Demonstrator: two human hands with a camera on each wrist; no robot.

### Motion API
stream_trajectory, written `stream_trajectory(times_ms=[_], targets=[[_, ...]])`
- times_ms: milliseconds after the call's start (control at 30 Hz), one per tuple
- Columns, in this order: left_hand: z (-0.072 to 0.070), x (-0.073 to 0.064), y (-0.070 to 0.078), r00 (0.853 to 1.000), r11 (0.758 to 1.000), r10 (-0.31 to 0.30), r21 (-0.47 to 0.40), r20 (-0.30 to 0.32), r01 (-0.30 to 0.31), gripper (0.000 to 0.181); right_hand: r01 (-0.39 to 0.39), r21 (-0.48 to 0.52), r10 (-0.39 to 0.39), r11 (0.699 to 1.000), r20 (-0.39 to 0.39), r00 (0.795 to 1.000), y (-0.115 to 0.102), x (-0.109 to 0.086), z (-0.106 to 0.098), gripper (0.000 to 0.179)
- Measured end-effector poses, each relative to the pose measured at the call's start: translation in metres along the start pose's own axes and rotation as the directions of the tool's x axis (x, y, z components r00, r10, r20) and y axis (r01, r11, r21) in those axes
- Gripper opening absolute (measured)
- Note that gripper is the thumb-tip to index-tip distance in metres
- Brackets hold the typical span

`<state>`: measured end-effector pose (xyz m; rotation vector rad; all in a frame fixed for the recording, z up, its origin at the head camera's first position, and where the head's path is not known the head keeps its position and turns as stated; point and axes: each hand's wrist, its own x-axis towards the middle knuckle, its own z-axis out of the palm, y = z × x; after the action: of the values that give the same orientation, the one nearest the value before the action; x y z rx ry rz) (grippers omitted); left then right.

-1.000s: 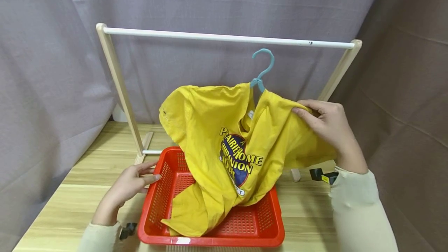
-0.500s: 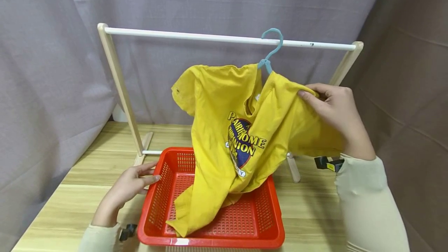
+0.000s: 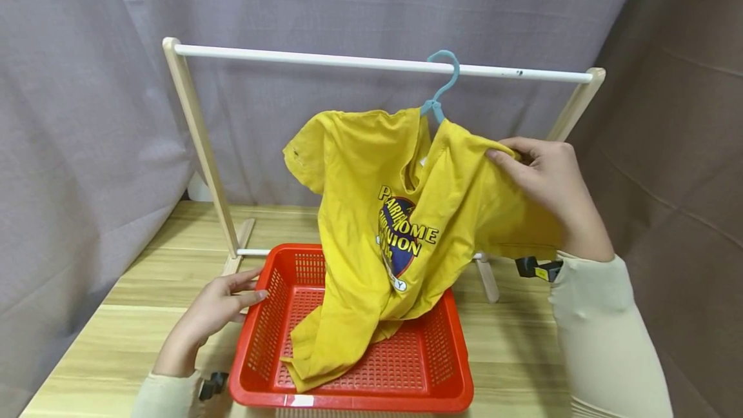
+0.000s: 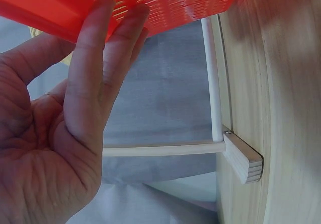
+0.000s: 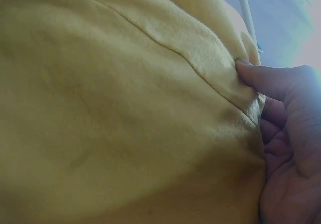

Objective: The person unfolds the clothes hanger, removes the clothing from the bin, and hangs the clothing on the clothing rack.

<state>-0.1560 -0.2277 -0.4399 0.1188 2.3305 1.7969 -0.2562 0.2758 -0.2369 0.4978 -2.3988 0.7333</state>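
A yellow T-shirt [image 3: 356, 179] with a dark printed logo hangs on a light blue hanger [image 3: 448, 82]. The hanger's hook overlaps the rack's white rod [image 3: 319, 59], its curve rising above the rod. My right hand [image 3: 548, 179] pinches the shirt and what lies under it at the shoulder; in the right wrist view the thumb [image 5: 261, 78] presses on the yellow cloth. The shirt's lower end trails into a red plastic basket [image 3: 351, 400]. My left hand [image 3: 211, 308] holds the basket's left rim, thumb over the edge and fingers [image 4: 88, 58] against the outer wall.
Wooden posts [image 3: 200, 140] carry the rod at both ends. The rack's right foot [image 3: 487, 281] stands just beyond the basket. Grey curtains [image 3: 348, 5] close off the back, and a brown one [image 3: 685, 179] the right side. Everything stands on a wood-grain table [image 3: 110, 328].
My right hand has raised the shirt and hanger, so the hook went from below the rod to overlapping it, then shifted slightly left. The left hand and basket have stayed put.
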Motion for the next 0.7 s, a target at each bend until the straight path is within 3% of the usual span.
stream_trajectory(times_ms=[467, 700], targets=[[-0.001, -0.002, 0.001, 1.000, 0.998, -0.001, 0.059, -0.021, 0.002, 0.065, 0.083, -0.027, -0.083, 0.996, -0.011, 0.996, 0.001, -0.002, 0.013, 0.023], [-0.001, 0.000, 0.001, 1.000, 0.998, 0.015, 0.061, -0.010, -0.014, 0.065, 0.041, -0.049, -0.042, 0.998, -0.015, 0.999, 0.001, -0.006, 0.014, 0.026]])
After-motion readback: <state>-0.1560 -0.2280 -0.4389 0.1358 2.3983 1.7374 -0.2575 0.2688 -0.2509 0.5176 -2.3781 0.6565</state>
